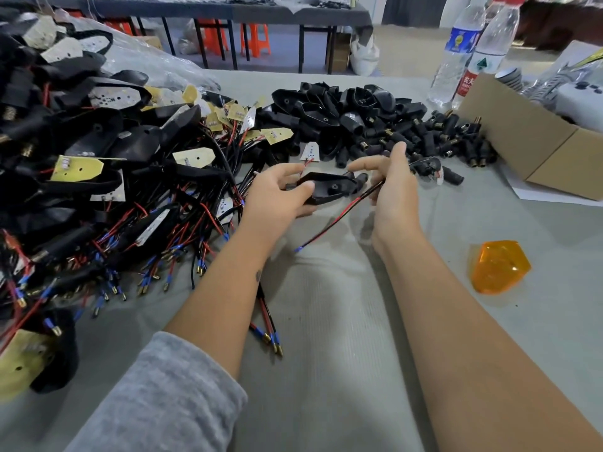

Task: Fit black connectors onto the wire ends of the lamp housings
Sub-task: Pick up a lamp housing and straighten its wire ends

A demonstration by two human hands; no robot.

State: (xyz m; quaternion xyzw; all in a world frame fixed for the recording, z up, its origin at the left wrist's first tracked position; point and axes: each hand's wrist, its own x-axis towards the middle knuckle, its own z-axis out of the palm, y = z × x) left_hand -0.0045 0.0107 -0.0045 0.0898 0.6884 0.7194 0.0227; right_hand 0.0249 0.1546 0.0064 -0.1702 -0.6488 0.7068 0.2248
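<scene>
My left hand [277, 194] grips a black lamp housing [329, 187] above the middle of the table. A red and black wire [339, 216] runs from the housing down to a blue-tipped end near my right wrist. My right hand [391, 181] pinches this wire close to the housing. A heap of black connectors [440, 138] with brass ends lies just behind my right hand. One connector [453, 177] lies loose to its right.
A big pile of wired housings with circuit boards [98, 164] fills the left side. Empty black housings [336, 109] are heaped at the back. A cardboard box [538, 141], two water bottles [473, 50] and an orange lens [499, 265] sit on the right.
</scene>
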